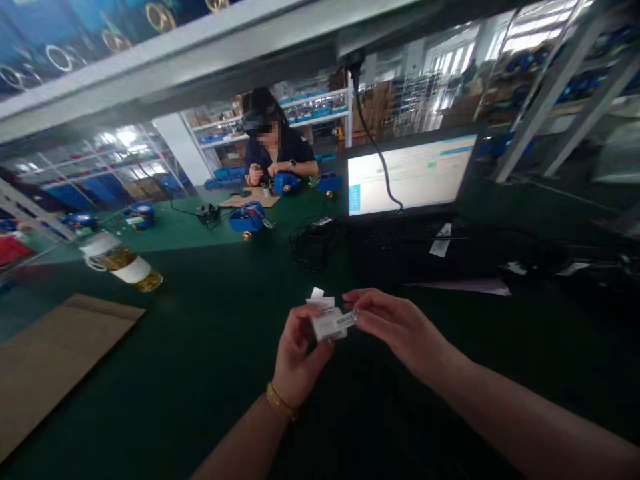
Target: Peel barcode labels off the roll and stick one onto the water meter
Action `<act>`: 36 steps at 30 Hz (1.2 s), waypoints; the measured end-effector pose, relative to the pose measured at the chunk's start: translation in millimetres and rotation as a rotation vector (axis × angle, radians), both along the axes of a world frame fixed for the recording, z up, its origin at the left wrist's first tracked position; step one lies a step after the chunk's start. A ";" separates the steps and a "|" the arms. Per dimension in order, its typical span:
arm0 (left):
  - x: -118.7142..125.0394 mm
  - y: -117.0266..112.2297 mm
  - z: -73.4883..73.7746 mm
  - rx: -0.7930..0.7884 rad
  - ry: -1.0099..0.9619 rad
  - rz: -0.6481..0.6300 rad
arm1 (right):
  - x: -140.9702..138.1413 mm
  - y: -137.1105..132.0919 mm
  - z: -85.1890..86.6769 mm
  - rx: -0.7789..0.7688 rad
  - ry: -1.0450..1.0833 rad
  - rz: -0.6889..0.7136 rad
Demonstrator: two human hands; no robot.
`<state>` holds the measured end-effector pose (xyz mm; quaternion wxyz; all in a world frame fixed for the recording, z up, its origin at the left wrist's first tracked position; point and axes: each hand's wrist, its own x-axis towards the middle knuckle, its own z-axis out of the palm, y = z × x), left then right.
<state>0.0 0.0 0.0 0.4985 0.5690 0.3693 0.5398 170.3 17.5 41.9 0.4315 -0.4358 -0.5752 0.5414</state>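
Note:
My left hand (296,360), with a gold-coloured band at the wrist, grips a small white labelled piece (324,327) between thumb and fingers above the dark green table. White tabs stick up from its far side; I cannot make out exactly what the piece is. From the right, my right hand (400,327) pinches the end of a narrow barcode label (345,321). That label lies across the face of the white piece, and whether it is stuck down cannot be seen.
An open laptop (413,175) stands ahead right, a black cable (373,133) hanging before its screen. A tea bottle (125,263) and brown cardboard (65,360) lie left. Across the table, a person (277,147) handles blue-cased devices. A metal shelf beam (200,57) crosses overhead.

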 end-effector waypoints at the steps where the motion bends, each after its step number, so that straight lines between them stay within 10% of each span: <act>1: 1.1 -0.3 -1.0 0.020 0.019 0.024 | -0.9 -0.4 -1.6 -0.010 0.019 0.002; 36: 6.9 0.0 -7.6 0.212 0.245 0.171 | -13.4 0.5 -20.3 0.067 -0.045 -0.036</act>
